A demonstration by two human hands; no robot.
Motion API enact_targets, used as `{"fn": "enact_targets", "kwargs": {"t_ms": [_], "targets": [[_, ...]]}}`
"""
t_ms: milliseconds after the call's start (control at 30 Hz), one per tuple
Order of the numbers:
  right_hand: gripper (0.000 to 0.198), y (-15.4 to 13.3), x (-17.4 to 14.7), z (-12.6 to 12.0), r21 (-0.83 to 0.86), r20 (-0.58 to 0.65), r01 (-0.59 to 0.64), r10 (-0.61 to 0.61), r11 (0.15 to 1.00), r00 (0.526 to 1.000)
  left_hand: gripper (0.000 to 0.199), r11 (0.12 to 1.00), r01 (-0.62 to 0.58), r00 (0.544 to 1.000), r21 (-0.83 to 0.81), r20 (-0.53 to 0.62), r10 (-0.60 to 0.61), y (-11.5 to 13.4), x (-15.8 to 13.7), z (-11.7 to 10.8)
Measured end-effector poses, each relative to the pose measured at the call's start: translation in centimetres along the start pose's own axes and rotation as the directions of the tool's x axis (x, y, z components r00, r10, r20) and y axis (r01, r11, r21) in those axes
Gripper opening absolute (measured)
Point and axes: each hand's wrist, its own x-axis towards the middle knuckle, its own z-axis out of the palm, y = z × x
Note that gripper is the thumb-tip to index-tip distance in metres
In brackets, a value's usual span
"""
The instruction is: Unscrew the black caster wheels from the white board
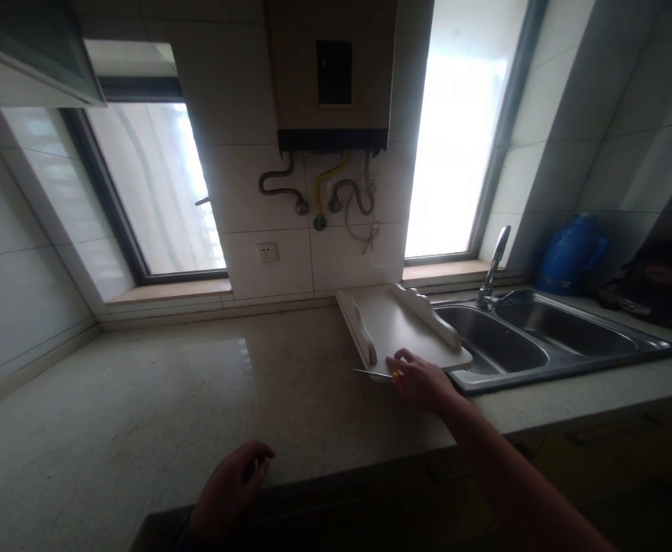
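Orange-handled tool [377,374] in our right hand [422,383], beside a white board [396,330]

We grasp the tool at the near edge of the board, its slim metal end pointing left; we cannot tell whether it is a screwdriver or a knife. Our fingers overlap the board's edge in view, though contact is unclear. The board lies flat, with raised scalloped strips along two opposite sides, on the pale countertop [290,368], its right part reaching the double-basin steel sink [578,359]. Our left hand [232,487] is at the counter's front edge, fingers curled; we cannot tell whether it holds anything. Beyond the sink's basins stands a chrome faucet [494,268], with a blue jug [569,253] behind on the right. On the tiled wall, a water heater [295,69] hangs between two windows [456,138], above a socket [267,252].
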Motion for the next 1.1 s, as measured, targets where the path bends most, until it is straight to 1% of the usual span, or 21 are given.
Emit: {"fn": "enact_targets", "kwargs": {"t_ms": [100,267,433,600,800,833,867,933,967,1033,1100], "targets": [[0.044,-0.6,0.1,1.1,-0.029,-0.031,-0.003,0.002,1.0,1.0,0.034,1.0,0.003,1.0,0.008,-0.003,-0.003,0.0,-0.1,0.1],[0.042,-1.6,0.4,3.0,-0.055,-0.084,-0.024,0.019,0.998,0.996,0.032,0.999,-0.015,1.0,0.037,0.024,0.014,-0.4,-0.1,0.2],[0.042,-2.0,-0.4,3.6,-0.07,-0.105,-0.016,0.008,0.997,0.994,0.033,0.999,-0.02,0.999,0.025,0.036,0.019,-0.5,0.1,0.1],[0.043,-2.9,-2.2,3.4,-0.069,-0.111,0.06,-0.067,0.996,0.992,0.032,1.0,-0.006,0.999,-0.003,0.034,0.006,0.0,0.1,-0.1],[0.044,-3.4,-6.0,4.0,-0.064,-0.132,0.156,-0.163,0.986,0.978,0.034,0.997,0.047,0.999,-0.068,0.012,-0.046,0.5,0.5,-0.5],[0.045,-3.3,-6.7,4.2,-0.062,-0.154,0.187,-0.195,0.98,0.969,0.035,0.995,0.061,0.998,-0.077,0.02,-0.059,0.6,0.6,-0.7],[0.046,-3.2,-7.4,4.5,-0.058,-0.203,0.239,-0.246,0.969,0.948,0.036,0.993,0.076,0.997,-0.086,0.027,-0.074,0.7,0.7,-0.9],[0.049,-3.0,-8.7,4.8,-0.044,-0.308,0.351,-0.347,0.935,0.886,0.038,0.989,0.108,0.994,-0.104,0.035,-0.105,1.0,1.1,-1.3],[0.051,-2.9,-9.3,4.8,-0.034,-0.349,0.391,-0.377,0.92,0.858,0.039,0.987,0.118,0.993,-0.113,0.034,-0.115,1.1,1.4,-1.5],[0.058,-2.9,-10.4,4.8,-0.011,-0.406,0.448,-0.413,0.894,0.815,0.039,0.986,0.118,0.993,-0.117,0.024,-0.116,1.3,2.3,-1.9],[0.065,-3.0,-11.3,4.5,0.009,-0.434,0.482,-0.431,0.876,0.791,0.037,0.993,0.074,0.997,-0.096,0.015,-0.073,1.4,3.6,-2.2]]}}
